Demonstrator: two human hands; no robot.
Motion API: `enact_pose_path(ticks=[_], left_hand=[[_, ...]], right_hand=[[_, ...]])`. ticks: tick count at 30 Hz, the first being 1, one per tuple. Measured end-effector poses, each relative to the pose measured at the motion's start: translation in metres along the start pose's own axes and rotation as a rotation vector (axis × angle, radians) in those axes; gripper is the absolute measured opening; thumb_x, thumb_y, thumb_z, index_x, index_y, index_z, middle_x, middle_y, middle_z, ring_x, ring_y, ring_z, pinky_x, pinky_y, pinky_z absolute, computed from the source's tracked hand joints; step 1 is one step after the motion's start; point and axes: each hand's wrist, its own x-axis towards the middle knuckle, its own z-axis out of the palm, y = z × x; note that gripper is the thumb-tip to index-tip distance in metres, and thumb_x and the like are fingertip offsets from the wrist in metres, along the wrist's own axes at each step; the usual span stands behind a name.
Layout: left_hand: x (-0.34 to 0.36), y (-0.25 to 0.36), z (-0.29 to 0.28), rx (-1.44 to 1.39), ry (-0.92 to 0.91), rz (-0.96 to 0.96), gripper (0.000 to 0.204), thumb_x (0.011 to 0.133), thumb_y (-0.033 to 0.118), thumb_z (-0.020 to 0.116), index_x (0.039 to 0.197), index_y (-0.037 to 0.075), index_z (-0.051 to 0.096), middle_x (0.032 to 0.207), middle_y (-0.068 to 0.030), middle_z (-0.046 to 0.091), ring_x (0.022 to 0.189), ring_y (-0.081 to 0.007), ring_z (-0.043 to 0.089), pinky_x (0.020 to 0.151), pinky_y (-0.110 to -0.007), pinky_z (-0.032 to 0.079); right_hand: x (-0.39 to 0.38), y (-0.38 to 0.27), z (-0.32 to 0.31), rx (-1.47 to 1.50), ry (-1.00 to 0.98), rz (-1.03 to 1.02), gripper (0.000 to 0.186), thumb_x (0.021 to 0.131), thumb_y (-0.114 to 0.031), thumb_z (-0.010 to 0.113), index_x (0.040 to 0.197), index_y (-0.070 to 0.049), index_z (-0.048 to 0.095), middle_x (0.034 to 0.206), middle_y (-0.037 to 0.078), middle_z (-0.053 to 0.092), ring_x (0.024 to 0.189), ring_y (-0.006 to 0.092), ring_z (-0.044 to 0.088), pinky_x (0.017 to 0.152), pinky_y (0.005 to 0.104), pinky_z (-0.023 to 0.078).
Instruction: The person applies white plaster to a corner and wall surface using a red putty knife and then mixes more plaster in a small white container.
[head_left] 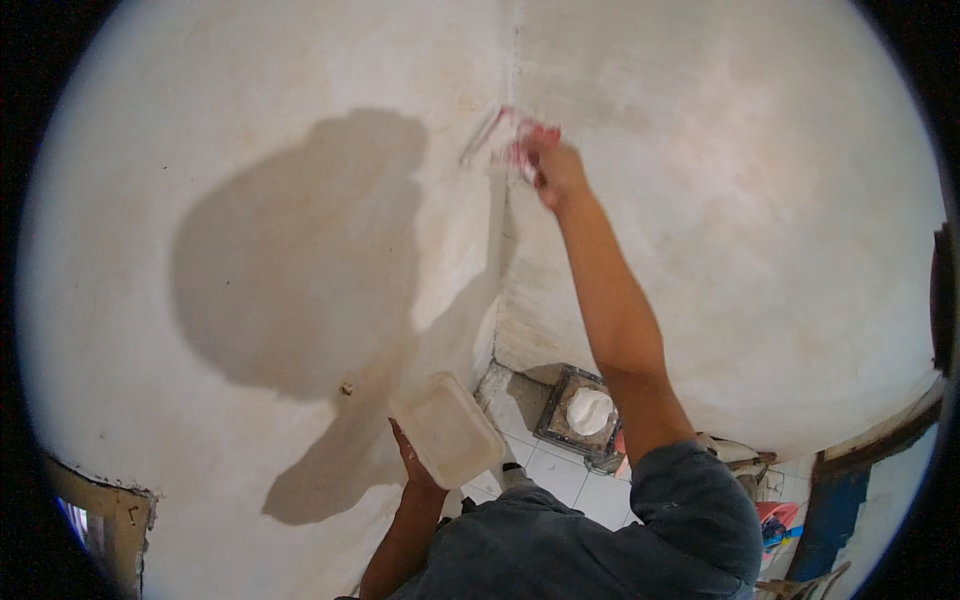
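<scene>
My right hand (pixel 555 175) is raised to the wall corner, closed around a blurred red-and-white tool (pixel 515 140) with a thin flat edge, held at or very near the pale plastered wall (pixel 700 230); motion blur hides whether it touches. Low in the middle, my left hand (pixel 415 460) grips the side of a rectangular, off-white plastic container (pixel 446 429), holding it beside the left wall. Its inside looks pale, with little visible in it.
Below the corner, a dark-rimmed square tray (pixel 555 420) with a white lump (pixel 588 410) sits on white floor tiles (pixel 550 475). Pink and blue items (pixel 775 525) lie at lower right by a dark frame (pixel 835 505). A worn doorframe (pixel 125 530) is at lower left.
</scene>
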Motion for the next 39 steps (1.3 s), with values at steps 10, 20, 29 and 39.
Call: enact_pose_path(ticks=[10, 20, 29, 39], left_hand=[[0.001, 0.003, -0.009, 0.059, 0.025, -0.040, 0.071, 0.088, 0.069, 0.039, 0.139, 0.018, 0.041, 0.133, -0.0077, 0.052, 0.117, -0.0300, 0.054, 0.098, -0.053, 0.045], [0.000, 0.008, -0.002, -0.023, 0.005, -0.065, 0.070, 0.089, 0.068, 0.037, 0.138, 0.017, 0.042, 0.129, -0.0078, 0.054, 0.114, -0.0296, 0.055, 0.095, -0.051, 0.047], [0.003, 0.017, -0.011, 0.094, 0.067, 0.004, 0.072, 0.088, 0.070, 0.037, 0.137, 0.018, 0.044, 0.130, -0.0073, 0.054, 0.115, -0.0304, 0.055, 0.095, -0.052, 0.046], [0.009, 0.010, 0.007, 0.157, 0.018, 0.015, 0.069, 0.089, 0.069, 0.037, 0.136, 0.021, 0.044, 0.131, -0.0052, 0.052, 0.118, -0.0288, 0.052, 0.097, -0.052, 0.045]], right_hand=[[-0.064, 0.170, -0.043, 0.148, 0.108, 0.293, 0.021, 0.097, -0.024, 0.053, 0.084, -0.008, 0.060, 0.070, 0.001, 0.056, 0.059, 0.0121, 0.050, 0.049, 0.0294, 0.042], [-0.031, -0.058, 0.044, -0.157, 0.036, -0.493, 0.010, 0.081, -0.006, 0.057, 0.085, 0.001, 0.062, 0.078, 0.004, 0.061, 0.070, 0.0135, 0.057, 0.059, 0.0305, 0.046], [-0.132, 0.109, 0.031, -0.942, -0.066, -0.949, 0.018, 0.086, -0.012, 0.056, 0.098, -0.003, 0.064, 0.075, 0.016, 0.063, 0.066, 0.0327, 0.062, 0.061, 0.0418, 0.050], [-0.014, 0.060, -0.003, -0.087, 0.133, 0.066, 0.003, 0.075, -0.004, 0.059, 0.077, -0.001, 0.059, 0.068, 0.005, 0.056, 0.056, 0.0162, 0.052, 0.046, 0.0306, 0.038]])
